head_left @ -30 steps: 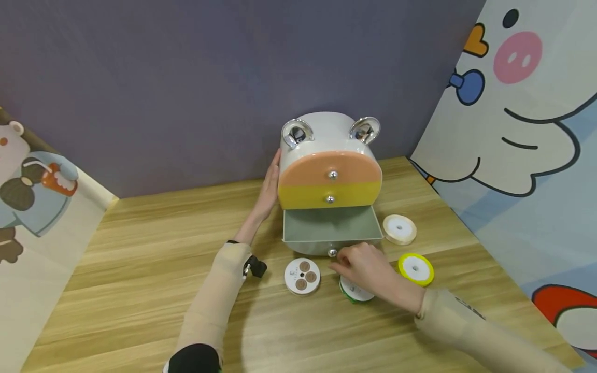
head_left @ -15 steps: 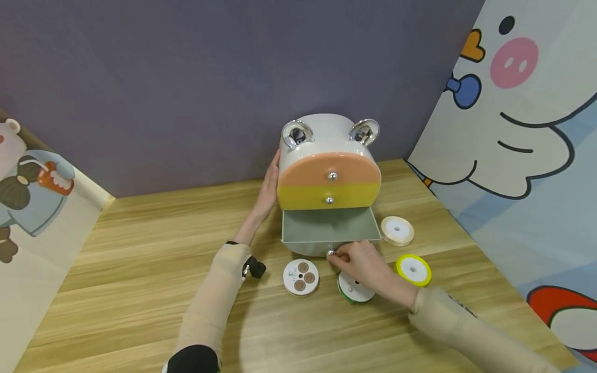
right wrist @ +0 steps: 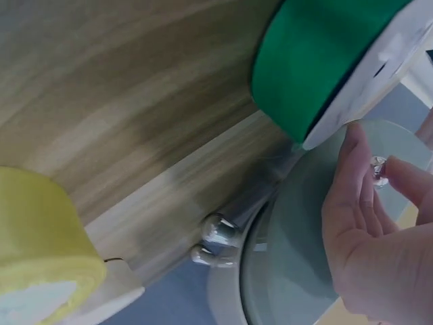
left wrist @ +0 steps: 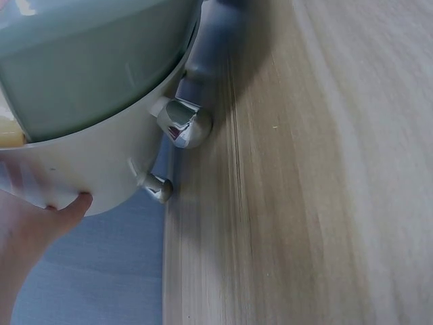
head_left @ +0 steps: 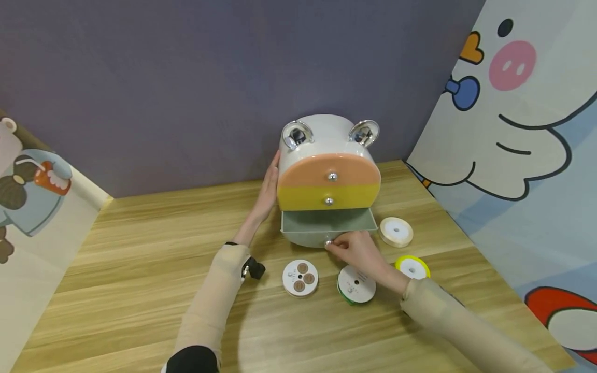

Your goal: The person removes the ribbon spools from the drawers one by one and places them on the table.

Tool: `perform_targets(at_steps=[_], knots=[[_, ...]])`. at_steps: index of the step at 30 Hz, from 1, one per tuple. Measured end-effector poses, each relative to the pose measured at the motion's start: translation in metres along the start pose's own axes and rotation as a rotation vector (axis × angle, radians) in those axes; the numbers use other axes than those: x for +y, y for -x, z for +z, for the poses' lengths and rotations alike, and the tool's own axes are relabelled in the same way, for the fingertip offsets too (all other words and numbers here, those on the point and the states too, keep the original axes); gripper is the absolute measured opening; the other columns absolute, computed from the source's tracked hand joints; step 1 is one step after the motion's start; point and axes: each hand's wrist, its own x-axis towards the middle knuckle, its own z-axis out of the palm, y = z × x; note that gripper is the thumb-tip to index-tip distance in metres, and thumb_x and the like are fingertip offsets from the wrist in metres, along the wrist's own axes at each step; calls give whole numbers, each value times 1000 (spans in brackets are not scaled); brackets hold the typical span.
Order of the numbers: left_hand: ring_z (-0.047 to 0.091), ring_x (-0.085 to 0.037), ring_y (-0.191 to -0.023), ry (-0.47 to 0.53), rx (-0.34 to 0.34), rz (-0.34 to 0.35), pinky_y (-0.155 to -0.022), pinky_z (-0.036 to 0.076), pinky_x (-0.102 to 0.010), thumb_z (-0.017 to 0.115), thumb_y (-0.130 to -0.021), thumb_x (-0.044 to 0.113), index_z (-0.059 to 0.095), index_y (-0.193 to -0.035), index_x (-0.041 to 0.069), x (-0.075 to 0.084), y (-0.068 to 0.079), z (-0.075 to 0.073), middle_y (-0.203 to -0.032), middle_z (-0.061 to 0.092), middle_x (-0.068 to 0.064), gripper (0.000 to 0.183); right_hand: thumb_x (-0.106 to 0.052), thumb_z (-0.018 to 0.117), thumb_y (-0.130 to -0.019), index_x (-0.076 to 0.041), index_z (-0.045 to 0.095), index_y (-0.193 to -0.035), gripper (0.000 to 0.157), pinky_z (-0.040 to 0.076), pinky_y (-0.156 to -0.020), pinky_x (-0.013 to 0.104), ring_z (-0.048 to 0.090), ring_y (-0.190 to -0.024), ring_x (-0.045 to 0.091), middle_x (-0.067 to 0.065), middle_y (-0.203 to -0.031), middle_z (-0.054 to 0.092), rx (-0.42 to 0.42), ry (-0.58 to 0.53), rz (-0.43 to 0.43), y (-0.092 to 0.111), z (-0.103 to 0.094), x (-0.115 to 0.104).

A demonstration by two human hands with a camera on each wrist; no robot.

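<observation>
A small white cabinet (head_left: 324,140) with chrome ears has an orange drawer (head_left: 308,171), a yellow drawer (head_left: 303,198) and a grey-green bottom drawer (head_left: 298,239), which is partly pulled out. My left hand (head_left: 267,194) lies with extended fingers against the cabinet's left side; the left wrist view has its thumb on the white shell. Thumb and fingers of my right hand (head_left: 361,254) pinch the silver knob (right wrist: 378,170) of the bottom drawer. Just below that hand lies a green ribbon spool (head_left: 356,287), with a white ribbon spool (head_left: 300,278) to its left.
To the right of the cabinet are a cream ribbon spool (head_left: 396,231) and a yellow ribbon spool (head_left: 412,266), the latter partly covered by the right sleeve. Silver ball feet (left wrist: 184,124) hold the cabinet on the wooden table (head_left: 154,259). A grey wall (head_left: 196,103) rises behind.
My right hand has taken hold of the knob and moved away from me with it. The bottom drawer has slid partway in. The left hand stays on the cabinet's side.
</observation>
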Motion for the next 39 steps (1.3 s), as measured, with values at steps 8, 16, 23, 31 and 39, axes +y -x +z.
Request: perform_targets(at_steps=[8,16,23,31,39], knots=[[7,-26,-156,-13,-11,0,-126,5,-53,17,-110,23,10,-161,20,1,0,-1,-169,8,-5,52,-27,74,-90,-1,78,-93,26,60,-62,29,75,-70,19,9,-79,78,-39,-227,172,-13,0,8],[7,-27,-157,-2,-9,6,-126,5,-55,17,-110,24,11,-161,21,-2,0,-1,-169,8,-4,51,-24,72,-91,4,75,-99,30,62,-70,33,76,-72,19,14,-86,78,-50,-413,331,-25,1,11],[7,-27,-156,-6,-5,4,-126,6,-54,17,-110,23,11,-161,19,-2,2,-3,-169,8,-4,52,-22,70,-93,6,74,-103,30,62,-71,31,75,-72,14,14,-88,78,-60,-427,345,-33,1,8],[6,-24,-157,-8,-16,-6,-126,5,-54,17,-110,25,10,-161,24,-2,1,-3,-170,7,-1,52,-20,68,-94,8,73,-106,31,61,-71,28,75,-74,13,17,-91,77,-50,-424,330,-40,0,8],[7,-26,-157,-21,-4,1,-126,6,-55,17,-110,24,11,-161,23,-1,1,-2,-169,8,-2,51,-18,67,-95,7,74,-103,28,61,-70,26,75,-73,13,17,-91,77,-26,-412,343,-46,1,8]])
